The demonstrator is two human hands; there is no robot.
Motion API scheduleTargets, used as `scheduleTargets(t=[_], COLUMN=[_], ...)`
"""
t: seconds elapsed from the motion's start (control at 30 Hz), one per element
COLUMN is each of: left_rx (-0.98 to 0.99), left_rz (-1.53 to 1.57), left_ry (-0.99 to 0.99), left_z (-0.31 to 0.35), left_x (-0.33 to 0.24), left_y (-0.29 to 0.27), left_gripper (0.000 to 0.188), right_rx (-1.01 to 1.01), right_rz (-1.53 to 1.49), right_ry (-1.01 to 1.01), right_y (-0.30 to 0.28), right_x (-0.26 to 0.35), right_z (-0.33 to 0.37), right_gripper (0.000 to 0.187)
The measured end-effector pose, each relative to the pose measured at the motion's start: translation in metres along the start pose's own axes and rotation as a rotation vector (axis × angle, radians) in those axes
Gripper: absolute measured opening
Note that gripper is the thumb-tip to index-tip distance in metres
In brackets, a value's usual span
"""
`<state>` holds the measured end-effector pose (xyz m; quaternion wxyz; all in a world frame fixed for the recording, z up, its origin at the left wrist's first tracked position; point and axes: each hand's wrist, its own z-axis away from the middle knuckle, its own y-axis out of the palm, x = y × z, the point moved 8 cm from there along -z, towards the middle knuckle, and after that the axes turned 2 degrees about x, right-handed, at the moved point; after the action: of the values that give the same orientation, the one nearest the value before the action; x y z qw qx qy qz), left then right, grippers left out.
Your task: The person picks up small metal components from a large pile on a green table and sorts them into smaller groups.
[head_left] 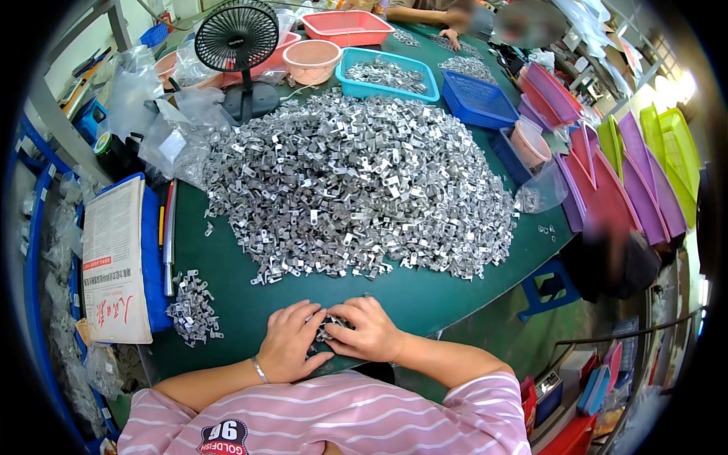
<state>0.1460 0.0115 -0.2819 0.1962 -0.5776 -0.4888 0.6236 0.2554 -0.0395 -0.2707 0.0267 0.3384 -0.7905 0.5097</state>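
My left hand (288,345), with a metal bangle on its wrist, and my right hand (369,331) meet close to the near edge of the green table (250,311). Their curled fingers close around a few small silver metal clips (331,324), partly hidden by the fingers. Just beyond lies a large heap of similar bent metal clips (356,189) with small holes. A smaller pile of clips (195,309) sits to the left of my left hand.
On the left, a newspaper (114,258) lies over a blue tray beside a long, thin knife-like tool (170,243). Behind the heap stand a black fan (236,45), a turquoise tray (349,85) and blue baskets (479,98). Another person's hand (450,38) shows at the far end.
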Motion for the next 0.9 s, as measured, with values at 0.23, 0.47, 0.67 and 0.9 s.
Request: scheduleTargets(t=[0.23, 0.47, 0.67, 0.9], left_rx=[-0.005, -0.01, 0.0, -0.02], left_rz=[0.019, -0.018, -0.047, -0.051], left_ry=[-0.038, -0.012, 0.005, 0.022], left_z=[-0.001, 0.001, 0.004, 0.004], left_x=[0.0, -0.001, 0.004, 0.004], left_y=[-0.002, 0.003, 0.01, 0.01], left_gripper=[0.081, 0.085, 0.085, 0.077], right_rx=[0.053, -0.145, -0.009, -0.023], right_rz=[-0.005, -0.009, -0.071, -0.069], right_ry=[-0.022, -0.016, 0.009, -0.045], right_y=[0.004, -0.004, 0.007, 0.006], right_x=[0.002, 0.0, -0.007, -0.002], right_z=[-0.002, 0.006, 0.013, 0.014], right_gripper=[0.027, 0.024, 0.041, 0.041])
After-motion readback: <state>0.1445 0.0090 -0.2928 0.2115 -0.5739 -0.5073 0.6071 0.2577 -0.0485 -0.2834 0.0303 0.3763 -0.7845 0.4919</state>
